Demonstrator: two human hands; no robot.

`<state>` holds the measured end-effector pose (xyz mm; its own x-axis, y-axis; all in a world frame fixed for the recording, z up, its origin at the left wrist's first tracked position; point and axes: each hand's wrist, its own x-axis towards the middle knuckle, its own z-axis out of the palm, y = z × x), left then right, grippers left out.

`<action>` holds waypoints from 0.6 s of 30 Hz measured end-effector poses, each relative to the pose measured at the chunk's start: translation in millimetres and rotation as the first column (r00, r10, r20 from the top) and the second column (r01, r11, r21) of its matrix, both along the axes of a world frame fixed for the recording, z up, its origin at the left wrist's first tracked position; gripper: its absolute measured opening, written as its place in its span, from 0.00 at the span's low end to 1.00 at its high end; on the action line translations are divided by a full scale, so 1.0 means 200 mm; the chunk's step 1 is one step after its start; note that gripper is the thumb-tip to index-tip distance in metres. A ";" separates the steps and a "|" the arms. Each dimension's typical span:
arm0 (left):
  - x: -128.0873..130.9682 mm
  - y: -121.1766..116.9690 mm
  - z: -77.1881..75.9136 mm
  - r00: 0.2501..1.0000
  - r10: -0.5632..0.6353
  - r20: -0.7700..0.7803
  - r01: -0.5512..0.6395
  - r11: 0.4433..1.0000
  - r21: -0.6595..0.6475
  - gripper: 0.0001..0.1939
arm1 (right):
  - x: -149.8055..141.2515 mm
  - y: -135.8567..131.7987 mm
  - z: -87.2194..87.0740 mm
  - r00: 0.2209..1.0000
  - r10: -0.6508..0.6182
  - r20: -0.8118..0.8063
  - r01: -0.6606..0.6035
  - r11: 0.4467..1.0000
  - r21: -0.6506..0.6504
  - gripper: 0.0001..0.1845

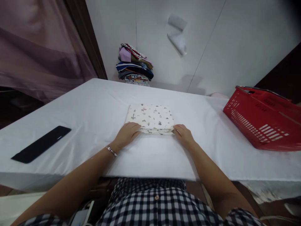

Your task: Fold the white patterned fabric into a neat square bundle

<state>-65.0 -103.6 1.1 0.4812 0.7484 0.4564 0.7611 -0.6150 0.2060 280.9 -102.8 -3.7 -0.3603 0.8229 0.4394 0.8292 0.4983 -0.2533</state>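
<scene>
A folded white cloth point(151, 116) with small brown, grey and black printed motifs lies flat on the white-covered table point(89, 110). Its layers show along the near edge. My left hand point(128, 133) grips the near left corner, fingers on top and the thumb at the front edge. At the near right corner, my right hand point(184, 134) holds the layers between thumb and fingers. Parts of both corners are hidden under my fingers.
A red plastic basket point(265, 119) stands on the table's right side. To the left lies a flat black object point(42, 144). Beyond the far edge, a stack of folded clothes point(135, 66) rises against the white wall. A pink curtain point(42, 47) hangs at far left.
</scene>
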 end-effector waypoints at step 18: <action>-0.03 -0.02 -0.01 0.996 0.006 -0.093 -0.002 0.999 0.035 0.16 | -0.03 -0.02 0.01 0.999 0.035 0.026 -0.035 0.999 -0.030 0.14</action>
<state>-70.5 -107.7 -0.1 0.5200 0.7350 0.4351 0.7785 -0.6175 0.1126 275.1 -106.4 -1.8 -0.4005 0.8220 0.4049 0.8181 0.5198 -0.2461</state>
